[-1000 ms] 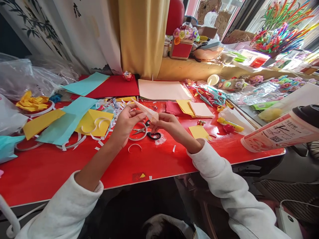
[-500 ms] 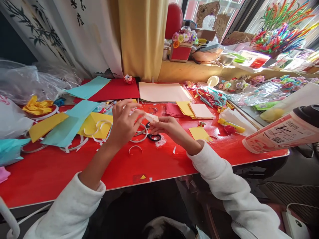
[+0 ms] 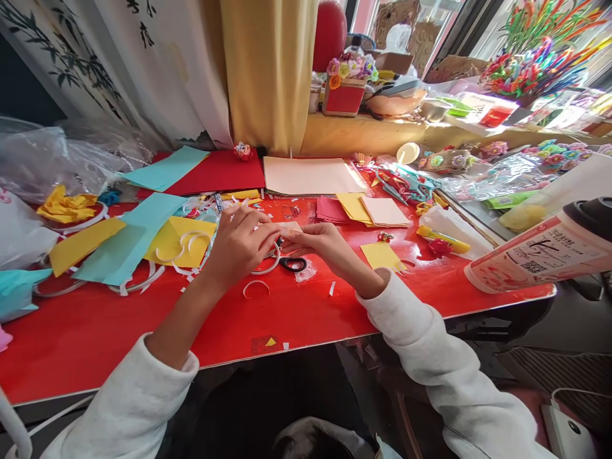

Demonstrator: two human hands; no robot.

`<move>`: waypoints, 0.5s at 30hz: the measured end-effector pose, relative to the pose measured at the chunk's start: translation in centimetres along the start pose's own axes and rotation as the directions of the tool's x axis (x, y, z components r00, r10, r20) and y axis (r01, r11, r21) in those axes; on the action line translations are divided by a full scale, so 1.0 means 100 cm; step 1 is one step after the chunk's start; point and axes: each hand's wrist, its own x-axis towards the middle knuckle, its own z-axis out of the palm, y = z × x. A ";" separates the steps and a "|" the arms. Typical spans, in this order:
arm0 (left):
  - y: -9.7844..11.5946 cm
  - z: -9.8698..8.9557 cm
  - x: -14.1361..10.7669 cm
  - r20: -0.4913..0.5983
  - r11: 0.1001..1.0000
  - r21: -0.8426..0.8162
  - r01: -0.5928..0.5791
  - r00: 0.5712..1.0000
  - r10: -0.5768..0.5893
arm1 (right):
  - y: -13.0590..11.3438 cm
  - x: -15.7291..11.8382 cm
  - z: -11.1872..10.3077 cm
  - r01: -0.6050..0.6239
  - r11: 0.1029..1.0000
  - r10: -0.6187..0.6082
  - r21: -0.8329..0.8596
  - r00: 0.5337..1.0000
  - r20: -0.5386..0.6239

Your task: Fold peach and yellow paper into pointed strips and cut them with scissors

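Note:
Over the red table, my left hand (image 3: 241,242) and my right hand (image 3: 320,245) meet at a small pale pink paper (image 3: 289,225). The fingers of both are closed on it, and much of the paper is hidden behind them. Below the hands lie black-handled scissors (image 3: 293,264), partly covered, with a white paper ring (image 3: 273,260) over their blades. A thin curled strip (image 3: 257,289) rests nearer the table's front edge. Yellow, pink and red paper squares (image 3: 385,211) are stacked behind my right hand.
Cyan sheets (image 3: 136,239) and yellow paper (image 3: 184,242) lie left among paper strips. A large cup (image 3: 540,248) leans at the right, near a yellow glue tube (image 3: 444,240). Large pale sheets (image 3: 313,176) lie at the back. Plastic bags (image 3: 62,159) fill the far left.
My left hand's fingers have lowered and closed in on the paper beside my right hand's fingertips. The paper now sits flatter. The view has shifted slightly.

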 end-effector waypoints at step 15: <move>0.004 0.003 -0.002 0.089 0.997 0.048 -0.054 0.995 0.049 | -0.001 0.001 -0.004 -0.004 0.996 0.006 -0.085 1.000 0.028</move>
